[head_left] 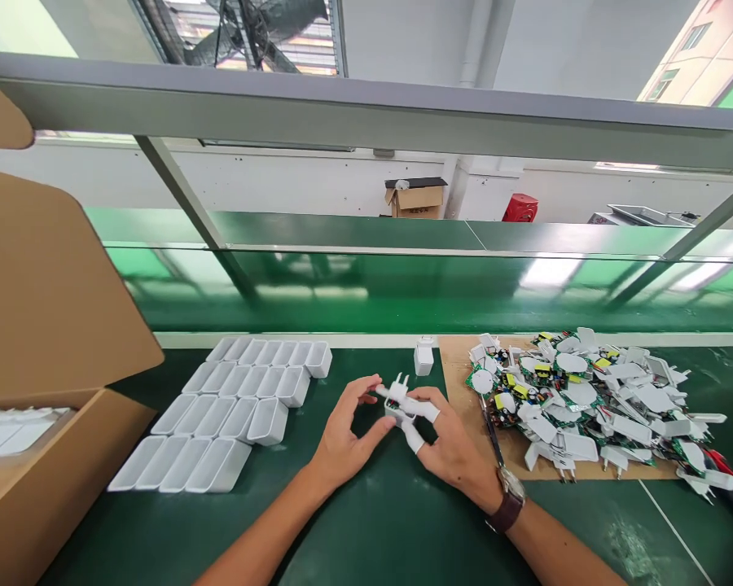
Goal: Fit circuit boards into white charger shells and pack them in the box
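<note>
Both hands meet over the green mat around one white charger plug (397, 399), its two pins pointing up. My left hand (347, 435) pinches it from the left with thumb and fingertips. My right hand (449, 443), with white finger cots on two fingers and a watch on the wrist, grips it from the right. Rows of white empty charger shells (238, 411) lie to the left of my hands. A heap of white plug parts and green circuit boards (592, 399) rests on a cardboard sheet to the right.
A single white charger shell (423, 358) stands upright beyond my hands. An open cardboard box (49, 391) holding white shells sits at the left. Tweezers (492, 431) lie by the heap. A green conveyor belt (403, 277) runs behind the mat.
</note>
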Available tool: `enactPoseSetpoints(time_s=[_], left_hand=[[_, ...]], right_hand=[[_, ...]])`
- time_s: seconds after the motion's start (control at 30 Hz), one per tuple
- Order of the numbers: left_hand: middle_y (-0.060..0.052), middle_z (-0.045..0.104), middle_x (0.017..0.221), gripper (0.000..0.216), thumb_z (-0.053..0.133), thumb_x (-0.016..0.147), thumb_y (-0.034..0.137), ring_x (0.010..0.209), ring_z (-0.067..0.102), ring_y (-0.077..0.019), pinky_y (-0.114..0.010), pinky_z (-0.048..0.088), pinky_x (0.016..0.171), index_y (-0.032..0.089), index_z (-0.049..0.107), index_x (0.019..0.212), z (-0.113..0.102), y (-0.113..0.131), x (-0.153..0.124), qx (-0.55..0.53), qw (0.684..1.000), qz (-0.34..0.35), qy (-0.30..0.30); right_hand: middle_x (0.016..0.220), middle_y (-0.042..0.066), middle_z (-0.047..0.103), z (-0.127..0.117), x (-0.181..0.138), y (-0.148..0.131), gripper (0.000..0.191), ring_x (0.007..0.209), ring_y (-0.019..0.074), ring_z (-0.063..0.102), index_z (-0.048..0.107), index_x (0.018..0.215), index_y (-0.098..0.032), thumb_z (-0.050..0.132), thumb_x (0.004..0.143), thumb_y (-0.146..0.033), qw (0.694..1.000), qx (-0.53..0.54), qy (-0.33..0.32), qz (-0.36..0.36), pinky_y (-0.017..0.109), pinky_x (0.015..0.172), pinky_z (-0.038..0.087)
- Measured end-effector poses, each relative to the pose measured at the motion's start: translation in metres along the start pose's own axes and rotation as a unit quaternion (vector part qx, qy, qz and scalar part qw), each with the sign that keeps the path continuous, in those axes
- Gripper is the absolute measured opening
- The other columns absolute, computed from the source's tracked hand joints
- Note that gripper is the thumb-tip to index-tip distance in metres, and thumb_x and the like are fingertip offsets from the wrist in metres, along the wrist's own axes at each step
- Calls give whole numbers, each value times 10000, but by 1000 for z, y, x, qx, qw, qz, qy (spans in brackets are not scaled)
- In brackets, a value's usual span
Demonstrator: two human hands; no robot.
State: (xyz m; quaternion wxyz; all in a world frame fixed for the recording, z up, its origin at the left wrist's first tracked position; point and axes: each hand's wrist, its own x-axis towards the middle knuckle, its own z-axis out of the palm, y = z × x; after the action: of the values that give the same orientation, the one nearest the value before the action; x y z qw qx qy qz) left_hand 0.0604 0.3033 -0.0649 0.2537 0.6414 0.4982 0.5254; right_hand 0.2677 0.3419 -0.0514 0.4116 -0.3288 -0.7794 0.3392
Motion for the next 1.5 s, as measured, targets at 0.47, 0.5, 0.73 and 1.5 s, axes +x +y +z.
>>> enactPoseSetpoints(time_s=[0.47,0.5,0.73,1.5], left_hand=[[-109,752,1247,202,802,875,256,1181,712,-282,-494,608,1000,260,763,1073,1,14,5,22,989,98,-106],[-101,754,1219,180,804,868,245,1130,727,-268,-465,624,964,256,760,1043,2,17,5,42,990,103,-90],[-108,729,1240,181,736,897,164,1132,721,-255,-419,633,940,247,718,1057,0,28,8,138,968,183,-103],[-184,645,1415,450,827,729,519,1121,739,-310,-498,604,1006,156,725,975,32,-19,116,28,982,-101,-156]], right_hand=[[1351,111,637,12,-5,17,976,1049,237,680,312,1599,-247,799,756,-176,981,108,-109,116,411,923,580],[1335,106,643,11,-6,16,973,1019,232,682,322,1596,-251,802,753,-183,983,93,-107,118,410,915,578],[1310,125,660,6,-6,7,960,1090,283,682,300,1607,-228,774,772,-212,982,61,-121,131,460,955,560],[1284,160,608,-6,-14,0,480,1035,290,671,530,1363,-106,643,907,-201,957,-220,-186,-22,423,921,576]])
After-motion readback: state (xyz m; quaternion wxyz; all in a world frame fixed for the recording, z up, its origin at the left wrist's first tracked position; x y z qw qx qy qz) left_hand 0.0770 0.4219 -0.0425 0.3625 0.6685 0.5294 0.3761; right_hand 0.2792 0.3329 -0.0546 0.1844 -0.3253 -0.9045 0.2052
